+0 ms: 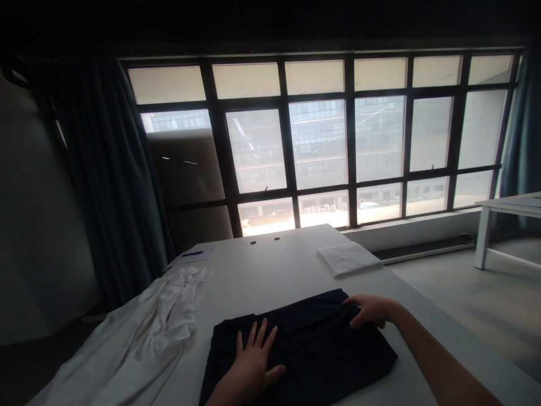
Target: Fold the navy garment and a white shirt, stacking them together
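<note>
- black folded garment [300, 344], smooth with soft creases, on a white table [270, 270]
- left hand [253, 366] open, flat on it
- right hand [372, 311] curled at its far edge, cannot tell if gripping

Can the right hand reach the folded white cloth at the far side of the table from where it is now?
Probably yes. The right hand lies at the far edge of the folded black fabric, and only open white tabletop separates it from the folded white cloth. Nothing visible blocks the way.

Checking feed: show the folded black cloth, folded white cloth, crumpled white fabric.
Folded black cloth [313, 341]: head view, top middle.
Folded white cloth [349, 258]: head view, top face.
Crumpled white fabric [143, 321]: head view, middle fold.
</note>
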Action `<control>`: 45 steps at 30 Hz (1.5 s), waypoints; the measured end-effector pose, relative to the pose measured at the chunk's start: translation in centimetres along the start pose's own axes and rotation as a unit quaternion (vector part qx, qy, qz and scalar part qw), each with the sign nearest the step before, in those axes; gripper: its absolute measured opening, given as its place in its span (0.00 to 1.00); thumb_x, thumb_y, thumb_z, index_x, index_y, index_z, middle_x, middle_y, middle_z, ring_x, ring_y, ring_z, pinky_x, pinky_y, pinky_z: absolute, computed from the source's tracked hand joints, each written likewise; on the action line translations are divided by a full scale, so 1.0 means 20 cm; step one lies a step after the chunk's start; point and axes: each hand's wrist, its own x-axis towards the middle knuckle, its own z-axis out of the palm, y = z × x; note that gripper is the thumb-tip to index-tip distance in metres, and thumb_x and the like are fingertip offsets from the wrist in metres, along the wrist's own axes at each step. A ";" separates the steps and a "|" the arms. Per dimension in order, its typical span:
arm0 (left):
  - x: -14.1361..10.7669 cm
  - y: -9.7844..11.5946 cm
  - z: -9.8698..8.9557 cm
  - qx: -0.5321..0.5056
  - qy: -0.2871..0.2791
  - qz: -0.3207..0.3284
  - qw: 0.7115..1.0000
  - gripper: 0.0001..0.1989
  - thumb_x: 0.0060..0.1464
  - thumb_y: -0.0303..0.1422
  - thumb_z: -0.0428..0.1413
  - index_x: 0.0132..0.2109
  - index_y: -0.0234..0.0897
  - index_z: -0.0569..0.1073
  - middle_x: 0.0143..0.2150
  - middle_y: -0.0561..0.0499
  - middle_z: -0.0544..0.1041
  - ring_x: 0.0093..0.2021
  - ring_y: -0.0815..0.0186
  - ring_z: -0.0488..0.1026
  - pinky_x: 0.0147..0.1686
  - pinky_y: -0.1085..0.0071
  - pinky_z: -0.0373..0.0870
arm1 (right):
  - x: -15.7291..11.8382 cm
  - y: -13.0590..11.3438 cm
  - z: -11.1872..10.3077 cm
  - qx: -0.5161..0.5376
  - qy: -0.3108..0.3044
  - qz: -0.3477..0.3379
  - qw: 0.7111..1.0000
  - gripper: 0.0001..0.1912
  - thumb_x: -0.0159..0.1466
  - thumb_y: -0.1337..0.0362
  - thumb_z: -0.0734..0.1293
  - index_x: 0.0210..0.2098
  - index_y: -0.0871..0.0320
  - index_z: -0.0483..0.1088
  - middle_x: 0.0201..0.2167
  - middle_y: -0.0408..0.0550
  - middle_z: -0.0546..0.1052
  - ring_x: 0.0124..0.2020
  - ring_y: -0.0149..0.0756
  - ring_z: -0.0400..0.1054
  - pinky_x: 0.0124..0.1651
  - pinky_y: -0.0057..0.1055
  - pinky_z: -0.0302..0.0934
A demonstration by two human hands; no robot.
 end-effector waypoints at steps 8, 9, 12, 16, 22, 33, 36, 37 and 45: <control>0.01 -0.01 0.01 -0.007 0.001 0.001 1.000 0.46 0.57 0.57 0.49 0.75 0.47 0.42 0.77 0.45 0.31 0.75 0.42 0.26 0.65 0.32 0.25 | 0.02 -0.03 0.05 0.115 0.006 -0.104 0.988 0.46 0.50 0.67 0.74 0.68 0.51 0.61 0.50 0.52 0.75 0.30 0.31 0.70 0.28 0.25 0.64; 0.00 -0.01 0.01 -0.008 0.002 0.001 1.000 0.45 0.57 0.57 0.49 0.75 0.47 0.42 0.77 0.45 0.31 0.75 0.42 0.26 0.65 0.32 0.25 | 0.02 -0.04 0.05 0.117 -0.009 -0.088 0.989 0.48 0.50 0.67 0.75 0.68 0.50 0.60 0.49 0.51 0.75 0.29 0.29 0.69 0.27 0.24 0.63; 0.00 0.00 0.01 -0.011 0.008 -0.001 1.000 0.45 0.57 0.56 0.49 0.75 0.47 0.43 0.77 0.44 0.32 0.75 0.42 0.27 0.65 0.32 0.24 | 0.00 -0.04 0.03 0.109 -0.044 -0.053 0.992 0.51 0.49 0.65 0.76 0.70 0.49 0.57 0.50 0.53 0.75 0.30 0.31 0.70 0.24 0.22 0.60; 0.00 0.00 0.01 -0.015 0.007 0.001 1.000 0.45 0.57 0.57 0.50 0.74 0.48 0.43 0.77 0.45 0.32 0.75 0.43 0.27 0.65 0.32 0.25 | -0.02 -0.05 0.00 0.073 -0.066 -0.050 0.994 0.57 0.45 0.59 0.80 0.71 0.47 0.55 0.65 0.57 0.65 0.45 0.44 0.73 0.35 0.29 0.68; 0.02 -0.03 0.03 -0.019 0.016 0.008 1.000 0.45 0.57 0.57 0.49 0.74 0.48 0.43 0.77 0.45 0.32 0.75 0.42 0.27 0.65 0.31 0.25 | -0.06 -0.09 -0.01 0.071 -0.046 -0.122 0.989 0.57 0.47 0.55 0.80 0.71 0.52 0.55 0.71 0.55 0.57 0.68 0.54 0.56 0.66 0.40 0.54; 0.00 0.00 -0.01 -0.018 0.004 -0.001 1.000 0.46 0.56 0.56 0.51 0.74 0.48 0.43 0.77 0.45 0.32 0.75 0.43 0.28 0.65 0.31 0.25 | -0.01 -0.08 0.04 0.015 0.010 -0.076 0.997 0.65 0.40 0.72 0.76 0.73 0.55 0.46 0.72 0.60 0.54 0.68 0.58 0.55 0.65 0.42 0.55; 0.00 0.00 -0.01 -0.021 -0.001 -0.002 1.000 0.48 0.54 0.55 0.53 0.74 0.48 0.43 0.77 0.45 0.32 0.75 0.42 0.28 0.65 0.31 0.25 | -0.08 -0.15 0.03 0.111 -0.008 -0.125 0.986 0.61 0.43 0.71 0.75 0.73 0.55 0.49 0.71 0.59 0.56 0.65 0.56 0.60 0.63 0.41 0.59; 0.00 0.00 -0.01 -0.023 -0.002 0.000 1.000 0.48 0.54 0.55 0.53 0.74 0.48 0.43 0.77 0.45 0.32 0.75 0.42 0.27 0.64 0.30 0.25 | -0.11 -0.18 0.02 0.151 -0.022 -0.151 0.977 0.60 0.45 0.70 0.75 0.73 0.54 0.49 0.71 0.58 0.58 0.64 0.54 0.62 0.62 0.41 0.61; -0.01 0.03 -0.01 -0.014 -0.007 -0.010 1.000 0.49 0.52 0.51 0.55 0.75 0.46 0.43 0.77 0.44 0.31 0.75 0.41 0.26 0.64 0.30 0.25 | -0.32 -0.41 0.00 0.315 -0.060 -0.250 0.914 0.56 0.50 0.67 0.78 0.72 0.49 0.51 0.67 0.55 0.64 0.60 0.51 0.67 0.61 0.45 0.63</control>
